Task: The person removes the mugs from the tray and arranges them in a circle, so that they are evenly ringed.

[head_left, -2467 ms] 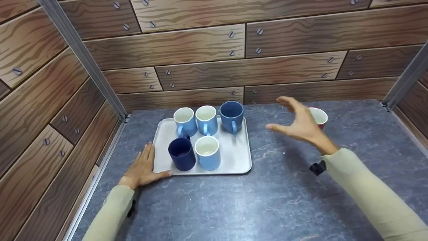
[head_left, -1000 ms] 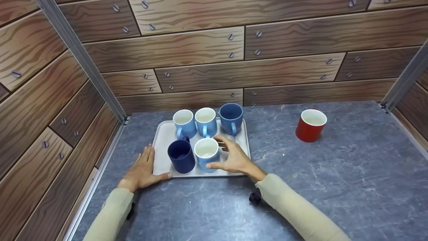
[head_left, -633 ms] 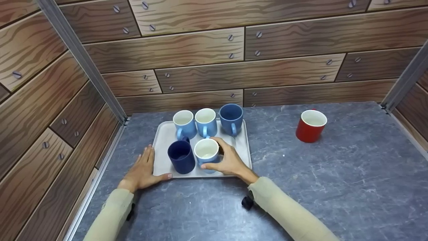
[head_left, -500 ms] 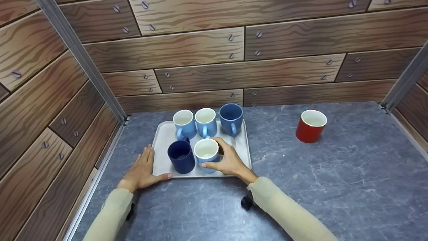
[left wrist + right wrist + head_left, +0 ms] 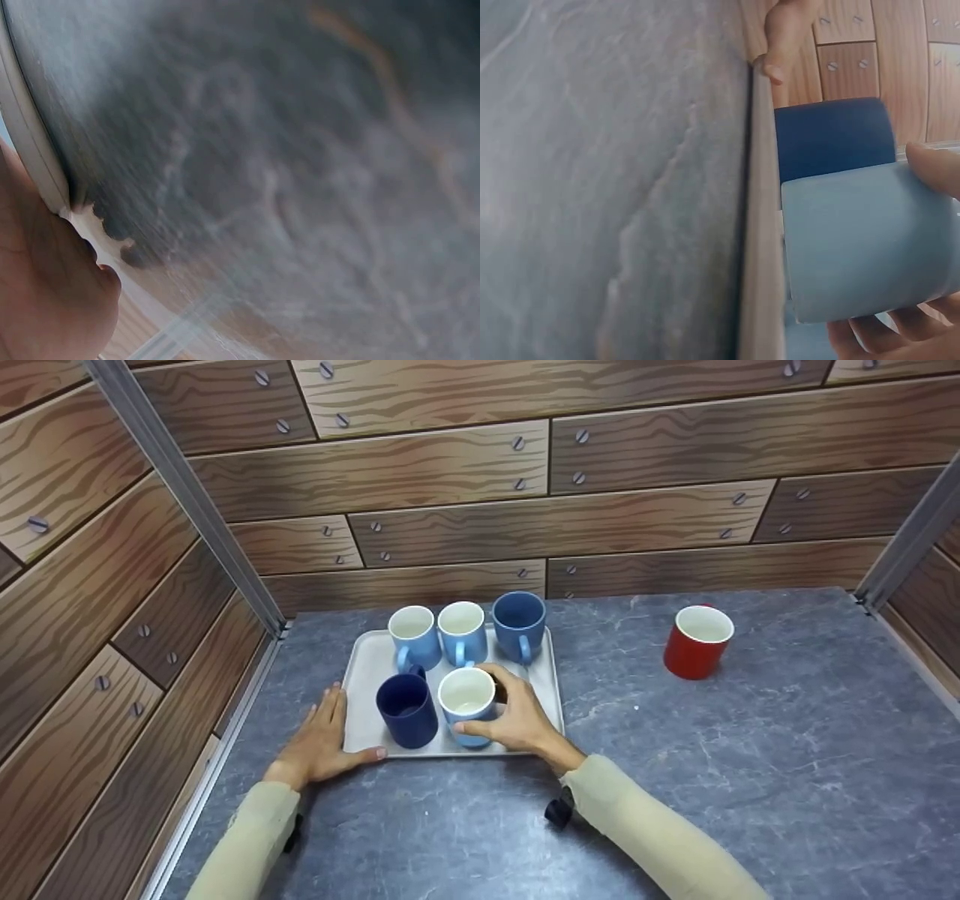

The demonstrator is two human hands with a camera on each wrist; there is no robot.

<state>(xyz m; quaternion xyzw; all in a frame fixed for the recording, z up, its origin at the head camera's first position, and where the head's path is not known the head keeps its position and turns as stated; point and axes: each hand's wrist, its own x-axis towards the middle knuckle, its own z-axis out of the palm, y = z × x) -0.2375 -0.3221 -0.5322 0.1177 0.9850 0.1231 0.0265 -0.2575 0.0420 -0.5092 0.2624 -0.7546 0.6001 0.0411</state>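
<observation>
Head view: your right hand (image 5: pixel 519 718) grips the front light-blue mug (image 5: pixel 465 706); your left hand (image 5: pixel 319 746), fingers straight, seems to touch the tray (image 5: pixel 364 705).

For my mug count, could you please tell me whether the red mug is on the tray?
No, the red mug stands on the table, apart from the tray.

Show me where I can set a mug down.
Bare table lies between the tray and the red mug, right of that mug, and before the tray between the sleeves. The tray is crowded: four blue mugs stand there, the right hand holds a light-blue mug in front, and the left hand borders its left edge.
</observation>
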